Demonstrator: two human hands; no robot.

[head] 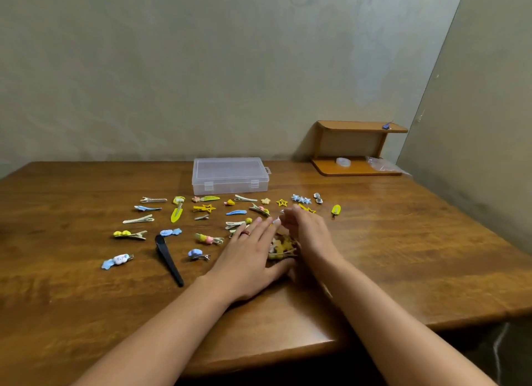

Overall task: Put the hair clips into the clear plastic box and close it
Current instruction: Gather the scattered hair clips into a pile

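So your clear plastic box (230, 176) is sitting at the back of the bench (403, 241), lid down and both front latches showing, with nothing in it as far as I can see. The hair clips (201, 210) are spread all over the wood in front of it, well apart from each other: a long black clip (168, 259) off to the left, yellow star ones, blue cloud ones, plain metal ones.

Your left hand (247, 256) lies flat with the fingers straight, a red ring on one finger, its thumb side touching a brown mottled clip (283, 246) that sits between your two hands. Your right hand (308, 236) is just beside it on the other side, fingers loosely bent over that clip. Can't tell if that grip is actually clamped on anything, it's blurry.

There's a small wooden shelf (359, 126) in the back right corner.
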